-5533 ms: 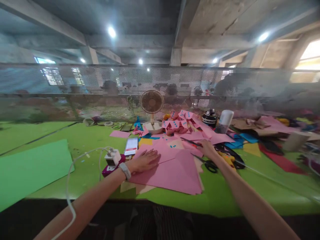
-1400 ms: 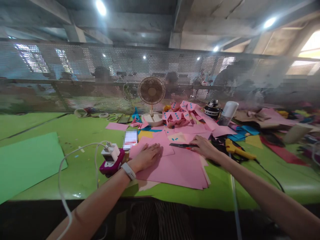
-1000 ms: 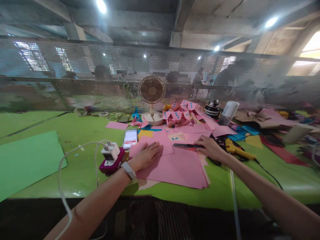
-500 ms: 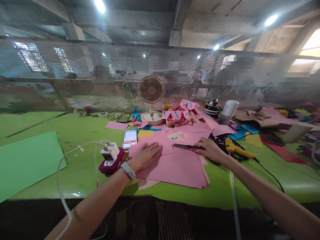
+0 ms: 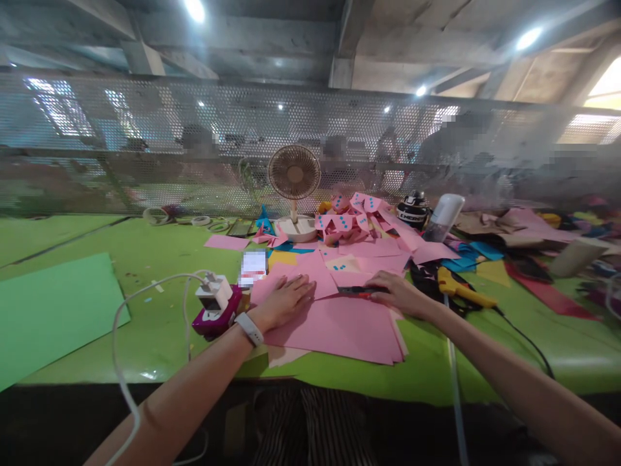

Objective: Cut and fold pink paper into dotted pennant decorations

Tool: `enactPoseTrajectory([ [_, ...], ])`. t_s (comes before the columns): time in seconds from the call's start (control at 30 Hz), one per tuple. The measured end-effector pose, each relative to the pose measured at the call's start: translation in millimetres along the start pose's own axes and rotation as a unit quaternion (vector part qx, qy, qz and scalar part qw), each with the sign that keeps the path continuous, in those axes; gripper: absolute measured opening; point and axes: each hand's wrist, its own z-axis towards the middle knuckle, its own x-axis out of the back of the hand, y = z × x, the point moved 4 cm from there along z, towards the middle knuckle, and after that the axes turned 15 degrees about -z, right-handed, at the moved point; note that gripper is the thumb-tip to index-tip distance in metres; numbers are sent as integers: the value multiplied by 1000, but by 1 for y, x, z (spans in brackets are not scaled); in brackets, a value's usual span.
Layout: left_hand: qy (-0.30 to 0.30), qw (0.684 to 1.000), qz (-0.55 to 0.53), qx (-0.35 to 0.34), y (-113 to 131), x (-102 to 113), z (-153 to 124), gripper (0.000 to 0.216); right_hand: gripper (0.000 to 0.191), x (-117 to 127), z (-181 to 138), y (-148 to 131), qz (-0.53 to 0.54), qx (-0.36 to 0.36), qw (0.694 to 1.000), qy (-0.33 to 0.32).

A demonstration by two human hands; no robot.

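From the head camera I see my left hand [image 5: 284, 301] spread flat, palm down, on the stack of thin pink paper sheets [image 5: 339, 330]. The stack lies straight ahead of me on the bright green worktop [image 5: 160, 259], near its front edge. My right hand [image 5: 400, 292] has its fingers curled over a slim dark cutter with a red part [image 5: 356, 291], which lies low across the top sheet. I judge the paper light, limp and smooth: the sheets would slide over each other and crease or tear easily, so a flat palm or a pinch at a free corner suits them. The cutter looks stiff and narrow, best gripped along its handle. Just left of my wrist sits a glossy purple power strip with a white charger [image 5: 216, 304]. A yellow-handled tool [image 5: 460, 289] lies to the right, and a small round-grilled desk fan [image 5: 294, 173] stands before the perforated metal screen [image 5: 145, 129].
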Motion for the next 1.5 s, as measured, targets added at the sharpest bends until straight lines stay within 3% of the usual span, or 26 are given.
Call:
enactPoseTrajectory([
  [0.27, 5, 1000, 9, -10, -1, -1, 0, 44, 27, -17, 3, 2, 18, 39, 998, 39],
  [0.53, -2, 1000, 6, -11, -5, -4, 2, 43, 30, -10, -16, -2, 27, 34, 998, 45],
  [0.9, 5, 1000, 8, -18, -2, -1, 1, 44, 27, -11, -16, -18, 9, 16, 999, 37],
  [1.2, 15, 998, 51, -22, 13, 9, 3, 44, 22, 2, -16, -28, -17, -6, 996, 82],
  [1.37, 12, 998, 53, -29, 26, 9, 11, 45, 24, 14, -26, -18, -32, 2, 995, 98],
  [1.5, -4, 1000, 24, -12, 40, 3, 21, 44, 25, 9, -33, -5, -43, -12, 994, 97],
])
